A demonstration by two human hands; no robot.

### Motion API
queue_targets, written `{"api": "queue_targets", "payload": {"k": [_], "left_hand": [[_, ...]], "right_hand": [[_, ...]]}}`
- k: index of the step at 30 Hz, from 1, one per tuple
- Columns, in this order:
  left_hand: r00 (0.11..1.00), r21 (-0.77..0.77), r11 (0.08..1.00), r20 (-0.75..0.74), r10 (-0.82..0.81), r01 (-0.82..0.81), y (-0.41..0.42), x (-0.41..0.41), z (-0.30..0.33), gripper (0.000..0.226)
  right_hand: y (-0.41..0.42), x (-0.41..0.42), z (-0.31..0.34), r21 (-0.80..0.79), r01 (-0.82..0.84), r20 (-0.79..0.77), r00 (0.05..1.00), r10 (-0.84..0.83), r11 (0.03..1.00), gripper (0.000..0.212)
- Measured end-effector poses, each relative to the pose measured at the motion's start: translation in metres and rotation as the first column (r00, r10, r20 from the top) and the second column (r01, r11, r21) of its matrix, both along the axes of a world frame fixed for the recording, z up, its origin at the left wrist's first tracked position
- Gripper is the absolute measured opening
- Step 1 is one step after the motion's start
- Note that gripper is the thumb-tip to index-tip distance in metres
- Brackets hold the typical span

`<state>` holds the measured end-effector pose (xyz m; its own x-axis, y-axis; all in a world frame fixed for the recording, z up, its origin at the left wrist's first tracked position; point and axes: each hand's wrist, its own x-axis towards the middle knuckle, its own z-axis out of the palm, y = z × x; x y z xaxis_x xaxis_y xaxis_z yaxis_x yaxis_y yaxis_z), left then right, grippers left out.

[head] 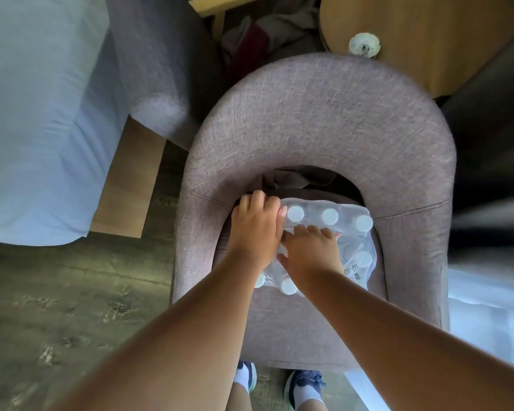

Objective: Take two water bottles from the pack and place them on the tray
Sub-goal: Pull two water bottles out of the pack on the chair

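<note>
A shrink-wrapped pack of water bottles (349, 232) with white caps sits on the seat of a grey fabric armchair (318, 129). My left hand (254, 225) rests on the pack's far left corner, fingers curled over the edge next to a cap (295, 213). My right hand (310, 250) presses down on the middle of the pack, fingers spread over the plastic wrap. Whether either hand actually grips the wrap or a bottle is hidden. No tray is in view.
A bed with a pale blue sheet (36, 120) lies to the left. A round wooden table (428, 40) stands behind the chair. White fabric (487, 315) lies at the right. My feet in shoes (303, 384) stand on the dark floor.
</note>
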<state>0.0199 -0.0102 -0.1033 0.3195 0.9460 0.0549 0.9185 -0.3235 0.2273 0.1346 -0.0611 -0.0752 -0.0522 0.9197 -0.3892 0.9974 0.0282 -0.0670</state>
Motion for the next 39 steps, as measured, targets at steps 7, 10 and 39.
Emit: {"api": "queue_targets", "payload": {"k": [7,10,39], "left_hand": [[0.999,-0.086,0.995,0.021,-0.047,0.048,0.003,-0.006,0.006,0.040],[0.998,-0.192,0.980,0.040,-0.054,0.061,0.007,-0.008,0.010,0.034],[0.937,-0.742,0.639,0.335,0.093,0.202,0.027,-0.027,0.032,0.086]], "right_hand": [[0.000,0.009,0.031,0.000,-0.189,0.000,0.982,0.189,0.982,0.038],[0.003,0.018,0.063,-0.009,-0.242,-0.112,0.964,0.240,0.970,0.044],[0.106,0.058,0.113,0.004,0.236,-0.626,0.758,-0.182,0.972,0.020]]}}
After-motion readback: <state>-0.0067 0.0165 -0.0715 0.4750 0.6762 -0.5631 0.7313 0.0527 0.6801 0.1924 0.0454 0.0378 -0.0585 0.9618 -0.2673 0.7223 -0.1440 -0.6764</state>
